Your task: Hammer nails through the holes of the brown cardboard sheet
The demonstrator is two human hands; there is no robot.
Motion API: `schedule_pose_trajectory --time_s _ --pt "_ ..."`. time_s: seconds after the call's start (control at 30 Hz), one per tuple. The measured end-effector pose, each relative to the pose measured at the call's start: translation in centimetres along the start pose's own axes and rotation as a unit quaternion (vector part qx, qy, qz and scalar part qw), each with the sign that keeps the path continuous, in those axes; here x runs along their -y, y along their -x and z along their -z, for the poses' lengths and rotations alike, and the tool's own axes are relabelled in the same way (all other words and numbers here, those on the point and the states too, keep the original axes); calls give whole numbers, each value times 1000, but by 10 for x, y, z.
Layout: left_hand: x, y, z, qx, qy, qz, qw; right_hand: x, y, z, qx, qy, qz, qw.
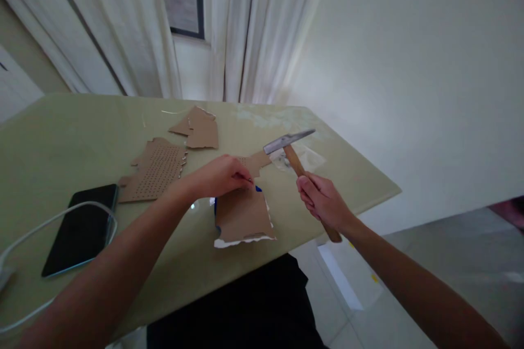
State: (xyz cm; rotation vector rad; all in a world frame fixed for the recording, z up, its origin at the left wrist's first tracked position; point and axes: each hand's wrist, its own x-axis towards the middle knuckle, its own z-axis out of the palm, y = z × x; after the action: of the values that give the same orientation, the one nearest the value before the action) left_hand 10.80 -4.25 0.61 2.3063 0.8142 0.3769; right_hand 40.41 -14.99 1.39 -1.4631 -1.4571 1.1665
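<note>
Spanning most of the lower view, the pale green counter [61, 136] carries everything, its far edge meeting white curtains [123, 27] at twelve o'clock. A dark phone [79, 229] lies face up at nine o'clock beside a white cable [49, 218]. Torn brown cardboard comes next: a perforated sheet [155, 170] dotted with rows of small holes at ten o'clock, and a plain scrap [200, 128] beyond it toward eleven. Near the centre lies the cardboard piece [243, 215], brown on top, ragged white along its near edge, with a blue thing peeking from beneath, too hidden to name. The left hand [216, 175] rests on that piece's far end, fingertips pinched together on something too small to tell. At two o'clock from it, well apart, the right hand [323, 202] is clamped round the wooden handle of a hammer [292, 144], whose slim metal head is raised just above the counter, tilted, over a narrow cardboard strip [257, 161].
</note>
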Motion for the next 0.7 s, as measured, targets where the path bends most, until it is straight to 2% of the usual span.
schedule_pose_trajectory --time_s 0.13,0.23,0.3,0.4,0.53,0.7 --pt "2 -3 -3 -9 3 -22 1000 32 33 13 49 147 -20 988" --pt "0 -4 -4 -16 -14 -34 999 49 38 11 88 239 4 967" --pt "-1 -4 -4 -22 -20 -41 999 58 38 8 92 280 26 955" --pt "0 -4 -5 -32 -11 -58 998 66 37 5 73 318 48 944" --pt "2 -6 -6 -28 -8 -69 997 69 34 5 79 358 56 929" --pt "3 -6 -6 -28 9 -60 998 68 32 8 58 349 61 933"
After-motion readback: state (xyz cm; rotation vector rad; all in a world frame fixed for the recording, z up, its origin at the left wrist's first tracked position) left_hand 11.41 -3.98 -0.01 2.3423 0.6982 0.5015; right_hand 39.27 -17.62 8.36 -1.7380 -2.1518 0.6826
